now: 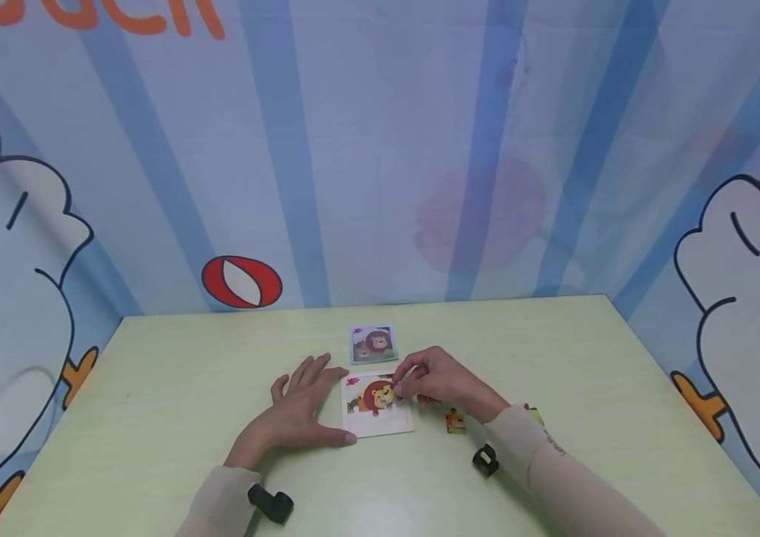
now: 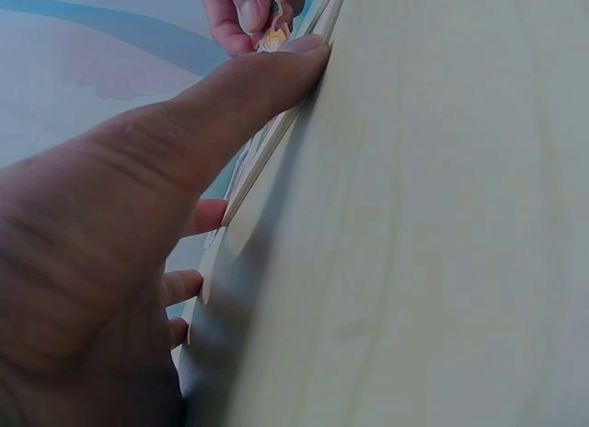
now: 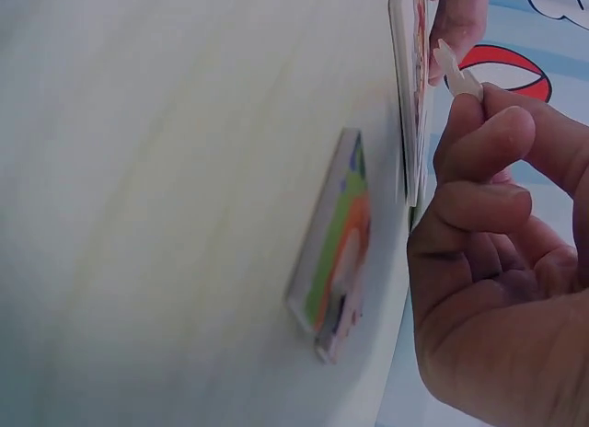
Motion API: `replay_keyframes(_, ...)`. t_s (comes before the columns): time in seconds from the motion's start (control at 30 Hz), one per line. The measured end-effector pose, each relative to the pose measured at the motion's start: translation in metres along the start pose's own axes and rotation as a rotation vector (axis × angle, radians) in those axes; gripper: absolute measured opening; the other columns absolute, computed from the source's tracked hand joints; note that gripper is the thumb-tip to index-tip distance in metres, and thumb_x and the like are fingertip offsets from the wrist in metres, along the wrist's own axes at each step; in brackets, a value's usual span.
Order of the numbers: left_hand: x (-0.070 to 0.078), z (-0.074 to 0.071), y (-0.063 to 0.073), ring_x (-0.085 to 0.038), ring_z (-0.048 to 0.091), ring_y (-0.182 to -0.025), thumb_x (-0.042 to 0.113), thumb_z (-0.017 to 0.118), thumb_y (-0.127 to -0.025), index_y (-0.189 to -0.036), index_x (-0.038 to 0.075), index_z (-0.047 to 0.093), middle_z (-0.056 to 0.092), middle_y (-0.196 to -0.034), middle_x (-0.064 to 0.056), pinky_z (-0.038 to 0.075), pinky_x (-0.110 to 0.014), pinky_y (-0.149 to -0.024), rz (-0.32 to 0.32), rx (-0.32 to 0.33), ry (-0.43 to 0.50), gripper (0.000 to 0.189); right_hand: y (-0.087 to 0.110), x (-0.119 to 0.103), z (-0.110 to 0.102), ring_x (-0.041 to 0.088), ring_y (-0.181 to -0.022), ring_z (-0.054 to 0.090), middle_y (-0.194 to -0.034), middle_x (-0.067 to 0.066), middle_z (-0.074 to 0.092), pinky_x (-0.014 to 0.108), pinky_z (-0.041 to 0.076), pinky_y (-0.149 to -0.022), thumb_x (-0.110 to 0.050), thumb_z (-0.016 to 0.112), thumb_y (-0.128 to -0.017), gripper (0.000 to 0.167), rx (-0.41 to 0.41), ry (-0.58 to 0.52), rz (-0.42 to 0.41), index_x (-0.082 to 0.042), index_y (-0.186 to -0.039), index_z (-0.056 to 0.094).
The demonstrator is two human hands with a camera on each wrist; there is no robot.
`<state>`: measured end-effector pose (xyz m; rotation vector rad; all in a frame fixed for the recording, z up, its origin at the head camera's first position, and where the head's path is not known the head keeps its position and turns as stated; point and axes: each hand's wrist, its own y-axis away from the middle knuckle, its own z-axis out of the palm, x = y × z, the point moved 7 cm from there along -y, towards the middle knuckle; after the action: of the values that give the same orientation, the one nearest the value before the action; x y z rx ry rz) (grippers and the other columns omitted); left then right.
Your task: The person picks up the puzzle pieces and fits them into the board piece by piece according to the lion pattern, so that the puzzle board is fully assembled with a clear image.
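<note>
A white puzzle board lies on the table, its upper part filled with a lion picture. My left hand spreads beside its left side, thumb at the lower edge and index finger at the upper left corner. Over the board's right half, my right hand pinches a small puzzle piece between thumb and fingertips. The piece's pale side shows in the right wrist view; some of its coloured print appears in the left wrist view.
Behind the board lies a card with a lion picture. Loose puzzle pieces lie right of the board, some partly covered by my right arm. A printed curtain borders the table's back edge.
</note>
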<state>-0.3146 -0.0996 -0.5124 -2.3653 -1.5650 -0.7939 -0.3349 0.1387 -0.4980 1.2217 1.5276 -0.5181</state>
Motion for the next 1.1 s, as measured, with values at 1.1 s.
replay_keyframes(1.1, -0.0004, 0.0, 0.0009, -0.042, 0.005, -0.17, 0.065, 0.091, -0.071, -0.161, 0.03, 0.045, 0.017, -0.182, -0.009, 0.007, -0.079, -0.127, 0.005, 0.003, 0.005, 0.107, -0.0048, -0.0061, 0.0057, 0.014, -0.05, 0.048, -0.061, 0.0, 0.059, 0.026, 0.043, -0.05, -0.013, 0.088, -0.087, 0.013, 0.107, 0.224, 0.154, -0.013, -0.087, 0.075)
